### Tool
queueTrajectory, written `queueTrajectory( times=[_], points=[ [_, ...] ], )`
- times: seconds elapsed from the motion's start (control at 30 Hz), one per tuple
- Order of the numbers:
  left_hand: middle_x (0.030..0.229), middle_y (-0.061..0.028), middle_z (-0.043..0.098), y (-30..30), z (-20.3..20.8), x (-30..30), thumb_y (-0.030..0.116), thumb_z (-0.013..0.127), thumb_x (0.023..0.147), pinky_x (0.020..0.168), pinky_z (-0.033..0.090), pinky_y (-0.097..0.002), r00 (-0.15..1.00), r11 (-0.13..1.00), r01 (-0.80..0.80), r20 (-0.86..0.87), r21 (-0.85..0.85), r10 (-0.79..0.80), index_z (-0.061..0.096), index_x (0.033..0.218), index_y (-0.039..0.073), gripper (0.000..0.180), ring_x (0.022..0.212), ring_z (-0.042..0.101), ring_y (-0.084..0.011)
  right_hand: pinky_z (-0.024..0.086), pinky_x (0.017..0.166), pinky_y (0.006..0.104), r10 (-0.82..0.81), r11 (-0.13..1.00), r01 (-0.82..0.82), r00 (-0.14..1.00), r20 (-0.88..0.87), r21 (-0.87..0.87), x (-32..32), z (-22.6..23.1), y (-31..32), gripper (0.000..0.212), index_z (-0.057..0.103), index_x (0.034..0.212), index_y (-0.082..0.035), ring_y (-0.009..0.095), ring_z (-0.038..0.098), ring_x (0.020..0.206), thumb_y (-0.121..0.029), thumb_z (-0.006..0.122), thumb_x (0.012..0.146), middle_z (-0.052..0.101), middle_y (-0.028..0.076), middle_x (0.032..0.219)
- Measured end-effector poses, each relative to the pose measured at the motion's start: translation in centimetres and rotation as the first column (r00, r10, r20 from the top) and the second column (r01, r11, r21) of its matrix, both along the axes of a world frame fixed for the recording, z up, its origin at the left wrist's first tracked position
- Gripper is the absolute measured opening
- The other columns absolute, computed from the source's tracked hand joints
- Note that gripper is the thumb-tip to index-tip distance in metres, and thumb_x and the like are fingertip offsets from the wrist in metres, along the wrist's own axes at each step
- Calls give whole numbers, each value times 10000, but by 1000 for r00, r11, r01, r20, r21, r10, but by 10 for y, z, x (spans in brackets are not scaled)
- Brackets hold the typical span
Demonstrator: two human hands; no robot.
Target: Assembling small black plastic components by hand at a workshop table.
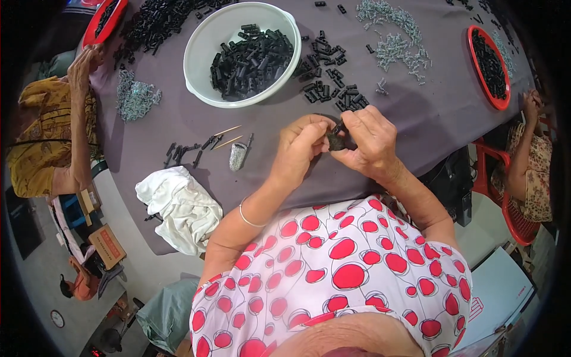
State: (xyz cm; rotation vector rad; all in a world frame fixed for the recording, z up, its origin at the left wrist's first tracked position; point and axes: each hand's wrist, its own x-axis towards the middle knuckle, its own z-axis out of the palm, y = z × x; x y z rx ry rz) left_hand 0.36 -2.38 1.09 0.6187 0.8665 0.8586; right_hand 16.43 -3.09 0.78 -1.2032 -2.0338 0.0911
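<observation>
Both of my hands meet above the near part of the table. My right hand (370, 141) pinches a small black plastic piece (338, 127) between thumb and fingers. A dark, rough-looking lump (336, 141) sits just below that piece, between the two hands; its kind is unclear. My left hand (300, 146) is closed, thumb against fingers, close to the same piece; what its fingertips grip is partly hidden. Loose black plastic pieces (352, 98) lie just beyond my hands. To the left are a grey speckled lump (238, 156) with a black pin, wooden sticks (228, 141) and slim black pins (178, 153).
A white bowl (189, 74) full of black pieces stands beyond my hands. Small metal springs (399, 50) lie far right, more springs (135, 96) left. A white cloth (180, 208) hangs over the near left edge. A red tray (501, 102) is right. People sit on both sides.
</observation>
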Motion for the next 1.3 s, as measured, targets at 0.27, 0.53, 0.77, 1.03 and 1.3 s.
queueTrajectory(
  times=[0.27,0.53,0.77,1.03,1.3],
  points=[
    [819,-32,632,2,-2,-1,153,484,902,570,353,-177,994,997,68,-83,37,-64,614,922,-25,221,637,444,-37,402,504,335,5,999,-4,999,-35,35,2,-10,5,403,565,801,-23,220,467,582,-146,703,443,448,37,658],
    [677,17,521,1,-3,-4,216,534,896,522,322,-191,982,992,120,-154,28,-114,609,914,-14,242,595,438,-43,341,466,347,43,996,-36,996,-83,77,1,-15,8,317,489,668,-71,232,423,531,-205,699,472,386,50,614],
    [687,16,541,-1,-11,-6,224,547,886,513,331,-196,967,985,157,-216,75,-138,622,926,2,238,586,440,-43,343,469,343,41,997,-32,991,-125,73,0,-10,8,306,466,627,-86,222,419,528,-203,676,438,365,48,603],
    [635,69,486,0,-1,-8,212,553,895,461,264,-186,962,984,174,-216,27,-164,632,905,33,196,523,368,-13,366,471,340,32,997,-20,985,-168,73,-4,-11,6,335,501,645,-64,219,445,545,-262,697,459,420,47,606],
    [655,59,520,6,2,-9,156,616,863,472,291,-177,964,980,188,-180,-68,-198,645,887,13,148,531,396,-17,375,486,325,62,994,-48,987,-151,97,-5,-11,4,342,544,712,-46,201,464,566,-262,715,510,459,33,644]
  ],
)
